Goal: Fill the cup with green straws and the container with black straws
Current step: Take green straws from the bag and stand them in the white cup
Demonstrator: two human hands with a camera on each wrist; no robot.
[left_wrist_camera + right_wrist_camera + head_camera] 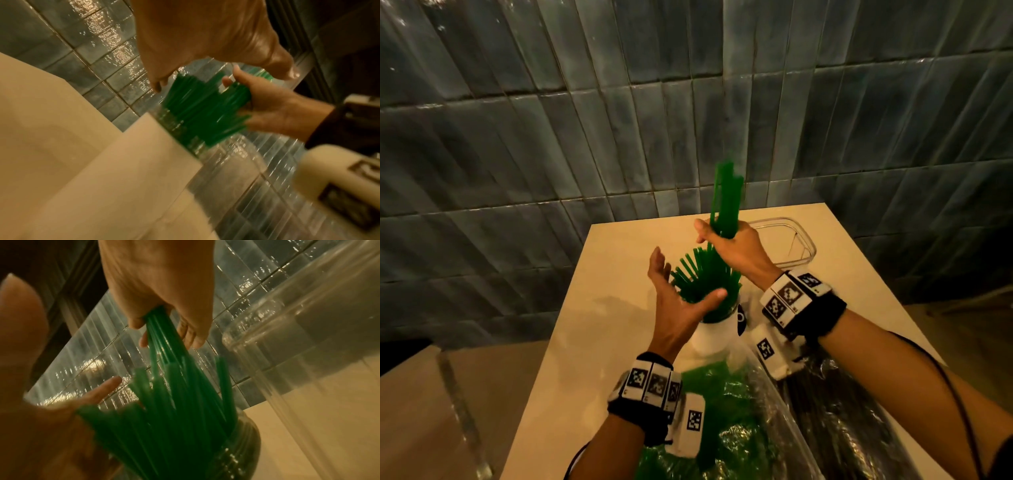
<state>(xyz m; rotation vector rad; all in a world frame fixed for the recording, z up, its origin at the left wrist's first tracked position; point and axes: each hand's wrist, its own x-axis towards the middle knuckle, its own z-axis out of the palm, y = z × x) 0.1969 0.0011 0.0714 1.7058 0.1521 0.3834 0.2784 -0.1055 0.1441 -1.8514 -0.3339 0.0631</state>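
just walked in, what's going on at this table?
A person is loading green straws into a cup on the table. The right hand grips a bundle of green straws above the cup, which already holds a fan of them. The left hand is open beside the cup, against the straws leaning out. The clear container behind looks nearly empty. Bags of green straws and black straws lie at the near edge.
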